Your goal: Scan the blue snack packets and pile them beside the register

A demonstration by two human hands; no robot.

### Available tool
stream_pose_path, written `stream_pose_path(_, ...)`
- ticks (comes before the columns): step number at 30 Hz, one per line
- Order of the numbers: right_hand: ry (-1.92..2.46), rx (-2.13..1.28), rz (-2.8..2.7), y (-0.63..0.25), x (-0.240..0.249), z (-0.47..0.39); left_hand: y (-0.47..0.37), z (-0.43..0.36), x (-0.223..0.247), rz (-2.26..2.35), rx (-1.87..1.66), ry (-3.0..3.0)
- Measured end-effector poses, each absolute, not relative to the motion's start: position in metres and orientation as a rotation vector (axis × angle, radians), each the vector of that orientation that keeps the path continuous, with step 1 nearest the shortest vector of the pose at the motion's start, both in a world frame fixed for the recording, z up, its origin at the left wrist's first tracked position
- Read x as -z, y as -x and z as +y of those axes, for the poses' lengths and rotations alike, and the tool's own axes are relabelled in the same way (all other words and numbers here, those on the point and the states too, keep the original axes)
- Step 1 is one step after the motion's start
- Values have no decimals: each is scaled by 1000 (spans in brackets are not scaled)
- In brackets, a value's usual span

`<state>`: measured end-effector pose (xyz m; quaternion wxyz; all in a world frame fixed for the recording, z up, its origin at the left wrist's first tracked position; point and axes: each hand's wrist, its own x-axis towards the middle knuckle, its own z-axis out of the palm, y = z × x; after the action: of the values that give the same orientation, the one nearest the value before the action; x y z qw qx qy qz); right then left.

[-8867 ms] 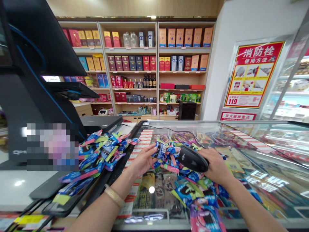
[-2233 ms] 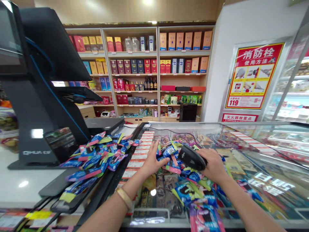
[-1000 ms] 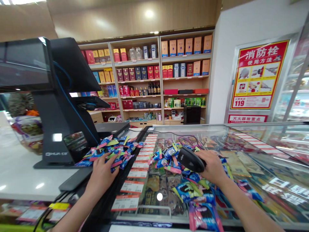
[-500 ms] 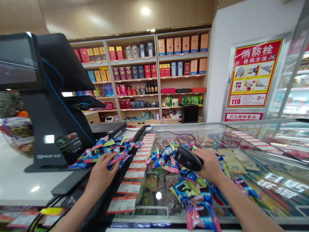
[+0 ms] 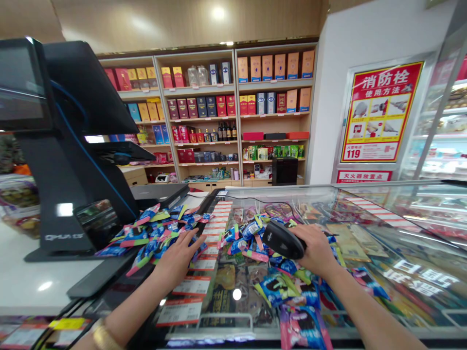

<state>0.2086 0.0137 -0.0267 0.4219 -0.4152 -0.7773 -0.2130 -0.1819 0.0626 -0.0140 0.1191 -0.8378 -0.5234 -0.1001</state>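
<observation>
In the head view, my right hand (image 5: 316, 247) is wrapped around a black handheld barcode scanner (image 5: 283, 240), held over the glass top. Under and around the scanner lie several small blue, pink and green candy packets (image 5: 251, 228), with larger ones (image 5: 302, 323) near the front edge. My left hand (image 5: 177, 256) rests with fingers apart at the right edge of another heap of the same packets (image 5: 153, 228), beside the register. No packet shows in its fingers, though its palm side is hidden.
A black cash register (image 5: 73, 175) stands at the left on a white counter (image 5: 47, 287). White and orange price labels (image 5: 180, 311) run along the glass display case (image 5: 226, 316). The scanner's cable (image 5: 255, 199) trails across the glass. Shelves of boxes (image 5: 202, 118) line the back wall.
My left hand has moved right and its fingers have spread. A packet now lies at the heap's lower front, where that hand was. My right hand and the scanner stay almost still.
</observation>
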Motion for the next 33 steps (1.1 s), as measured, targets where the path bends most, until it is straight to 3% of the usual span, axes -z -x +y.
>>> stream_pose_path(5,1055,523,-1944,-208,26,13,200,50,27,-1444,367,2473)
stream_pose_path(14,1079,522,-1942,-207,28,13,216,45,18,-1359,998,2491)
stream_pose_path(17,1066,528,-1938,-206,27,12,200,34,-2,-1520,1445,2424)
stream_pose_path(24,1071,518,-1951,-205,25,10,125,42,-39,-1735,3047,2128)
stream_pose_path(30,1071,501,-1955,-204,24,9,78,73,-40,-1943,3573,1943)
stream_pose_path(33,1071,531,-1939,-204,22,11,72,81,-34,-1814,4001,1572)
